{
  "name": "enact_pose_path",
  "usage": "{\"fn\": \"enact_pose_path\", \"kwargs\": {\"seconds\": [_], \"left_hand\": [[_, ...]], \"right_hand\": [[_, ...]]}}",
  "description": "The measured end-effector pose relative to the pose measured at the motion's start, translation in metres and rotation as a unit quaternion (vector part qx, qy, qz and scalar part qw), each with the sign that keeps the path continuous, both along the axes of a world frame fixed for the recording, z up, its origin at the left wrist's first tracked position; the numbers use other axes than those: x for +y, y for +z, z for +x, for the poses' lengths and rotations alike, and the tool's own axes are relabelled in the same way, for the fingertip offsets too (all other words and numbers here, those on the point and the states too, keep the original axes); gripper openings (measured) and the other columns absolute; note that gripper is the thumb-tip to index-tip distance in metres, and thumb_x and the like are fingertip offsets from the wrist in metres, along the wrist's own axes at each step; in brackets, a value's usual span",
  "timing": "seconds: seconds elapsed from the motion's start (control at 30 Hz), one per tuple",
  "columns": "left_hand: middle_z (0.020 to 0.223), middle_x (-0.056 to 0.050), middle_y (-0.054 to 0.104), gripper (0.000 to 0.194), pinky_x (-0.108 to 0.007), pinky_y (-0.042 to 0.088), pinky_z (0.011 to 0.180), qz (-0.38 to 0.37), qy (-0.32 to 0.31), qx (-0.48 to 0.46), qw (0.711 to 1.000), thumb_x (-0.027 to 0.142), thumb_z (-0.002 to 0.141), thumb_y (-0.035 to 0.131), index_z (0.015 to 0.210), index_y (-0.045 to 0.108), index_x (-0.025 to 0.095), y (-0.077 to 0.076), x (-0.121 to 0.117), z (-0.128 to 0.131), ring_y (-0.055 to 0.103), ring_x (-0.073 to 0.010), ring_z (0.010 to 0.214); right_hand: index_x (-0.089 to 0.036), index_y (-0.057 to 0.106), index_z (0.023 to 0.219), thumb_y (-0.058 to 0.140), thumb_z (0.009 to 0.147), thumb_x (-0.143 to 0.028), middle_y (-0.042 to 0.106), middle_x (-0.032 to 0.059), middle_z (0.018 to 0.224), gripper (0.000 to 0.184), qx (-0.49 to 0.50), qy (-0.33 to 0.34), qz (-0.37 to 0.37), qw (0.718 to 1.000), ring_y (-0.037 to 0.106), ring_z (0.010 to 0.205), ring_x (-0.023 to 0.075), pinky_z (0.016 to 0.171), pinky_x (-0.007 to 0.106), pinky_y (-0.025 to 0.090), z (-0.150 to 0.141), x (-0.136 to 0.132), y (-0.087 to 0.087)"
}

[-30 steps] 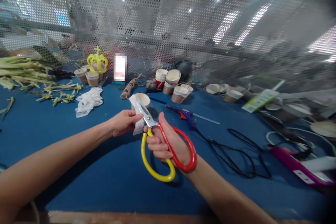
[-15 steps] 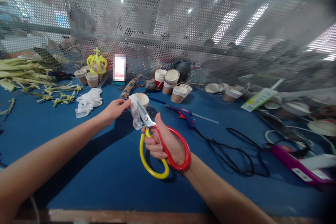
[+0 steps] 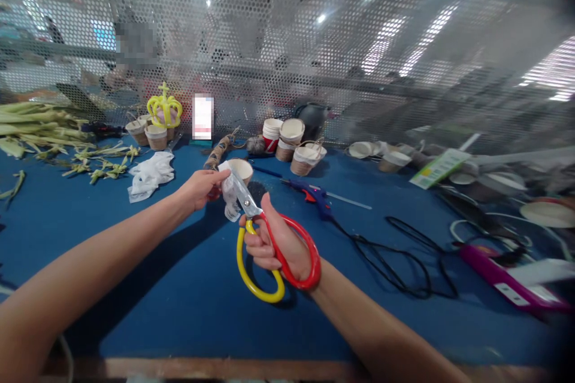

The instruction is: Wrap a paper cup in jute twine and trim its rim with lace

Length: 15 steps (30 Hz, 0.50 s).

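The left hand (image 3: 202, 187) pinches thin, white, crinkly cloth (image 3: 230, 200). The right hand (image 3: 278, 240) grips big scissors (image 3: 249, 206) with shiny blades (image 3: 241, 190), one red loop (image 3: 315, 260) and one yellow loop (image 3: 267, 296). Both are over the blue table (image 3: 179, 293), near a cup (image 3: 242, 170).

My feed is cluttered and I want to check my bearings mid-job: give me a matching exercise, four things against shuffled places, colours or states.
Things:
1. Scissors
2. White strip
3. Glue gun
4. Crown-shaped piece

Matches:
A. Blue with a red trigger, lying on the table
B. Yellow, topped by a cross
C. Gripped in the right hand
D. Pinched by the left hand

Pairs: 1-C, 2-D, 3-A, 4-B
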<state>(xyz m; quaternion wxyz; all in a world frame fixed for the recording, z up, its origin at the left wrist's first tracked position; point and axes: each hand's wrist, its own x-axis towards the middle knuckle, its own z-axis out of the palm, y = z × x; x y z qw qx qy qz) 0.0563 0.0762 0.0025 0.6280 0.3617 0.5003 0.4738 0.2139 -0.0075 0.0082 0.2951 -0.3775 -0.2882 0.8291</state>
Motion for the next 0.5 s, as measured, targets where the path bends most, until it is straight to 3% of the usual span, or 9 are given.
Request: {"fn": "enact_pose_path", "kwargs": {"seconds": [0.3,0.5], "left_hand": [[0.050,0.002,0.058,0.015,-0.024,0.043,0.048,-0.016,-0.007,-0.055,0.998,0.019,0.069,0.070,0.065,0.057,0.013,-0.0039,0.0009,0.0000,0.053,-0.0093,0.040],[0.049,0.002,0.058,0.013,-0.023,0.043,0.048,-0.011,-0.008,-0.069,0.998,0.016,0.070,0.068,0.066,0.056,0.012,-0.0025,-0.0010,-0.0006,0.053,-0.0082,0.040]], "right_hand": [[-0.018,0.048,0.075,0.022,0.080,-0.070,0.036,-0.0082,0.044,0.058,-0.014,0.000,0.020,1.000,0.021,0.029,0.0010,0.024,0.008,0.020,-0.0001,-0.0005,-0.0027],[-0.018,0.049,0.073,0.022,0.080,-0.070,0.036,-0.0081,0.043,0.059,-0.026,0.003,0.028,0.999,0.021,0.028,0.0007,0.024,0.009,0.019,-0.0007,-0.0022,-0.0024]]}}
